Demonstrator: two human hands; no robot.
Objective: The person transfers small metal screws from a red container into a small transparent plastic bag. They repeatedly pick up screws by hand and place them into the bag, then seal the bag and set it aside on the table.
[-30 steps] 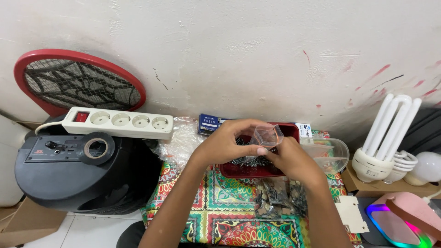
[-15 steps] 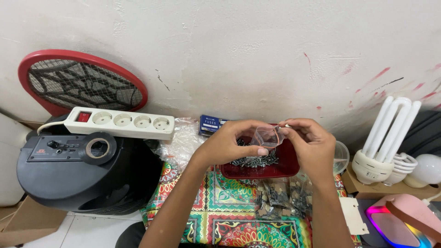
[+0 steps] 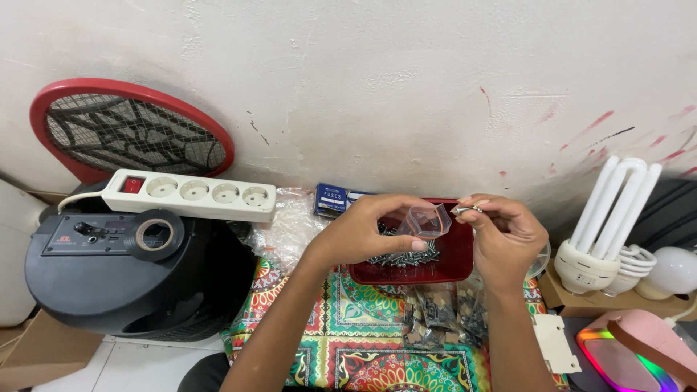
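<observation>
Nearest the camera, small clear bags of dark parts [image 3: 446, 316] lie on a patterned cloth [image 3: 348, 341], just in front of a red tray [image 3: 457, 263] that holds a heap of silvery screws [image 3: 403, 255]. Above the tray the left hand [image 3: 363, 232] pinches a small clear plastic bag [image 3: 427, 220] — open-mouthed, contents too faint to tell — while the right hand [image 3: 504, 236] grips a small metal screw [image 3: 468, 210] in closed fingertips just beside the bag's mouth. Farther back, a blue box [image 3: 334, 199] sits against the white wall [image 3: 377, 87], with a white power strip [image 3: 190, 193] atop a black speaker [image 3: 131, 268] off to the left.
</observation>
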